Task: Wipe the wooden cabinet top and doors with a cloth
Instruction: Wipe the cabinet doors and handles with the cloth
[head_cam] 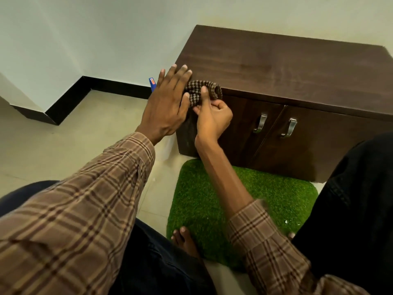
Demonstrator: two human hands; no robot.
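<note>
While your right hand (212,118) pinches the bunched cloth (203,92) at the cabinet (287,67) top's front-left edge and your flat left hand (168,103) steadies it, wiping likely follows.

- My head camera is looking forward and steeply down over my arms, and it is the only view.
- It is facing the low wooden cabinet (287,69) set against the wall (85,28), sitting close above its left front corner.
- It is taking in my left hand (165,103) and right hand (212,120) near the frame's middle, my knees at the lower edges, and the green mat (276,201) below.
</note>
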